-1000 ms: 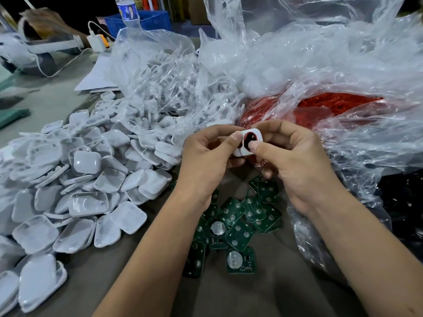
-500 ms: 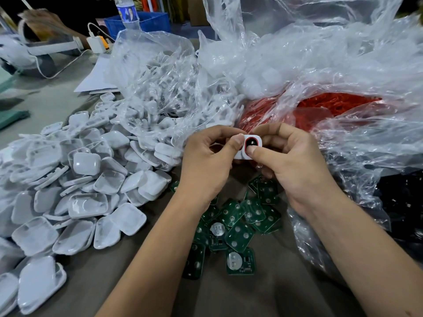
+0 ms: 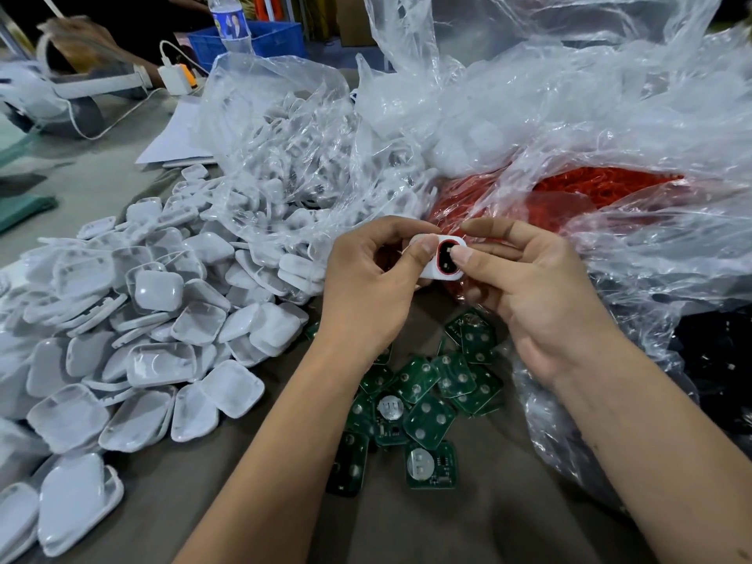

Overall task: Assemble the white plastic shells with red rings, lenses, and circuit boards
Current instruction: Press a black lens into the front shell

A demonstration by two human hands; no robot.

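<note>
Both hands meet above the grey worktop [image 3: 468,519], and between them sits one white shell [image 3: 432,267] with a red ring [image 3: 440,260] seated round its dark window. The left hand [image 3: 366,287] has its fingers curled round the shell's left end, the thumb lying across the near face, so that grip pinches the shell. The right hand [image 3: 541,295] closes on the same shell from the other side: its thumb tip presses on the dark window inside the ring, and the forefinger arches over the top edge. Whether a lens already sits in the window cannot be told, since the thumb covers part of it. Just below the grip, between the two forearms, lies a loose scatter of green circuit boards [image 3: 423,405], some with a round silver disc facing up. To the left of the grip spreads a large heap of empty white shells [image 3: 134,339], piled on one another and reaching the near left edge of the view. Directly behind the grip a clear plastic bag [image 3: 590,128] billows up; the part just beyond the right hand's forefinger holds a mass of red rings [image 3: 578,197], and the part beyond the left hand holds more white parts [image 3: 285,156]. Farther off to the left, well apart from the grip, are a sheet of white paper [image 3: 175,140], a blue crate [image 3: 260,40] and a plastic bottle [image 3: 230,24].
</note>
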